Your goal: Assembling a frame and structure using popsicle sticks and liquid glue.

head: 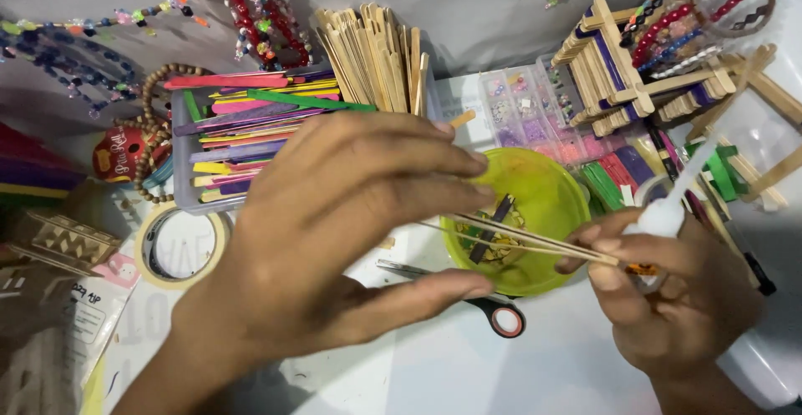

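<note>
While the left hand (334, 239) hovers with fingers spread and its grip empty, we note the right hand (677, 290) pinching thin wooden sticks (518, 238) and clasping a white glue bottle (668, 210). The sticks reach over the green bowl (543, 189); scissors (493, 306) lie on the desk (468, 365) below.

The thin sticks (518, 238) look like pale, matt bare wood, as do the plain craft sticks (376, 51) standing behind. The coloured craft sticks (251, 122) are painted wood with a dull finish. The green bowl (547, 189) is glossy, translucent plastic (light shines through its wall). The scissors (468, 294) show smooth metal blades and plastic handles. The bead strings (259, 14) gleam.
</note>
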